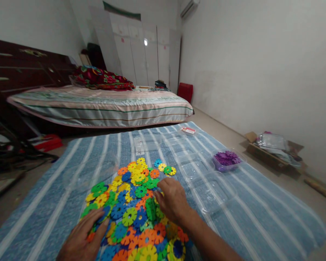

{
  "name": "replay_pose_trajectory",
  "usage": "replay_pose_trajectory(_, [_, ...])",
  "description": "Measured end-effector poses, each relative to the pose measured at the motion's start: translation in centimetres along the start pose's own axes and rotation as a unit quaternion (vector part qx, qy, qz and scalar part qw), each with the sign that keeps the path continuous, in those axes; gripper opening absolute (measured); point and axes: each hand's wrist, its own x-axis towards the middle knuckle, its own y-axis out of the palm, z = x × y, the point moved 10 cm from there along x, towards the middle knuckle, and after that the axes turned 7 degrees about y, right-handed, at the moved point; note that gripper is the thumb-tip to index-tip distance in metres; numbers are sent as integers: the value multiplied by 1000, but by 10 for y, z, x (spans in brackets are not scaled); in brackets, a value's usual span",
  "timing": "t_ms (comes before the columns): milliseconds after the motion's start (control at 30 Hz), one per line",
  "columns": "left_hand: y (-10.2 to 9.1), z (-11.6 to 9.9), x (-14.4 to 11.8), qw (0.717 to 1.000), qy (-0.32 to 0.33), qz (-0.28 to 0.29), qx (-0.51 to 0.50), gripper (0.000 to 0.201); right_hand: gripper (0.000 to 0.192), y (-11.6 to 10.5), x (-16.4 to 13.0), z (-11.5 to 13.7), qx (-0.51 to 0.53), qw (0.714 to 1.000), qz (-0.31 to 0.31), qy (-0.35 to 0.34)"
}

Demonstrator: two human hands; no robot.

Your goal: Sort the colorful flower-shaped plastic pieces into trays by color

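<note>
Far left: dark shelving, clutter on the floor. Left hand flat and open, fingers spread on the near-left edge of the disc pile, gripping nothing. Pile of flat notched plastic discs, many colours, heaped mid-mat on the striped blue mat. Right hand loosely curled, palm down on the pile's right side, fingertips among the discs; whether any disc pinched, impossible to tell. Just right: clear empty trays. Farther right: tub of purple discs. Beyond the mat: cardboard box by the wall. Behind: bed.
</note>
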Motion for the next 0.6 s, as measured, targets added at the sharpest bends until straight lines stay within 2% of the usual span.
replay_pose_trajectory(100, [0, 1, -1, 1000, 8, 0, 2, 48, 13, 17, 11, -35, 32, 995, 6, 99])
replay_pose_trajectory(200, [1, 3, -2, 1000, 6, 8, 6, 48, 17, 36, 11, -55, 68, 989, 3, 135])
replay_pose_trajectory(333, [0, 5, -6, 1000, 6, 8, 5, 47, 11, 48, 8, -61, 134, 984, -23, 115])
replay_pose_trajectory(600, [-1, 7, -7, 1000, -2, -3, 13, 49, 4, 51, 5, -57, 218, 974, -32, 51])
